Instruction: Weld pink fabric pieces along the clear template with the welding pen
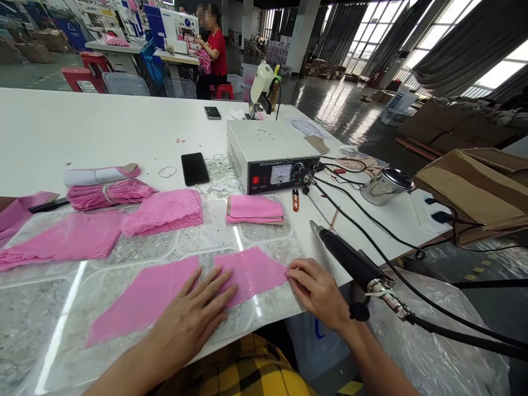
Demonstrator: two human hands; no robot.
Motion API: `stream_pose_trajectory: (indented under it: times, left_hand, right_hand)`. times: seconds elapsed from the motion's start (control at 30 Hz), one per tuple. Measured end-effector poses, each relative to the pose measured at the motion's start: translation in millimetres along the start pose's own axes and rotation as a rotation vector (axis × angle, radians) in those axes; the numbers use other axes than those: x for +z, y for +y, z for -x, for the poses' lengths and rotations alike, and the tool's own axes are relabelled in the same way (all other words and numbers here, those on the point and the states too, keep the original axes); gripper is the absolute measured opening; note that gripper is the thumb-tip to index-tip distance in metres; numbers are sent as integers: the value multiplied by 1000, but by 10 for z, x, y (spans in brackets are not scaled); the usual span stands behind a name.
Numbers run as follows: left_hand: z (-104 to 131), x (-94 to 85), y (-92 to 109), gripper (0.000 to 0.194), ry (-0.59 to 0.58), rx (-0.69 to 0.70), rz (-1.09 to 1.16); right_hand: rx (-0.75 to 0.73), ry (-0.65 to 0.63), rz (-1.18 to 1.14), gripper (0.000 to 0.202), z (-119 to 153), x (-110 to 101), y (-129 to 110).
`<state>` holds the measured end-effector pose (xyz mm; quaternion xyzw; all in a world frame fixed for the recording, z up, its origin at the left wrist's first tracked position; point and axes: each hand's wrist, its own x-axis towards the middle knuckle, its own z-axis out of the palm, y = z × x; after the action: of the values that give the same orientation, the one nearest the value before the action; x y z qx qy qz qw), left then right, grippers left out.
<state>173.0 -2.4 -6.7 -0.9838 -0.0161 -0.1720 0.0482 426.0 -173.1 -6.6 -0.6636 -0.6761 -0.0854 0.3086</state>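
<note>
Two cut pieces of pink fabric lie flat on the stone-patterned mat. My left hand (193,311) rests with spread fingers across the gap, touching the edges of the left fabric piece (144,297) and the right fabric piece (251,275). At the right piece's pointed end, my right hand (315,286) pinches the corner between thumb and fingers. Just beyond lies a folded pink stack (254,209). Further left are a lace-edged pink pile (165,212) and a larger pink stack (78,236). Right of my right hand, a black handheld welding tool (350,256) points toward the mat.
A control box (280,159) stands mid-table, its cables running right. Orange snips (296,200), a black phone (194,169), tangled white cord (223,173) and a lidded jar (385,186) lie around it. A person in a red shirt (216,52) sits at a sewing machine behind.
</note>
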Motion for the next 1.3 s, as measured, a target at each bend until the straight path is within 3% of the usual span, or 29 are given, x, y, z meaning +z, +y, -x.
stream_pose_trajectory:
  times: [0.3,0.47,0.63,0.8,1.3]
  left_hand:
    - [-49,-74,-35,40,-10,17,25]
    - [-328,-87,-40,39,-81,120,131]
    - [-581,30,-126,40,-221,188,195]
    - [-564,103,-225,46,-269,181,225]
    - [-533,76,-301,48,-269,189,201]
  right_hand:
    - [22,28,-16,27,99,-46,8]
    - [54,69,-42,32,216,16,-3]
    - [89,117,-14,40,291,81,3]
    - [105,101,-7,37,311,76,13]
    - [147,115,-77,32,286,29,-20]
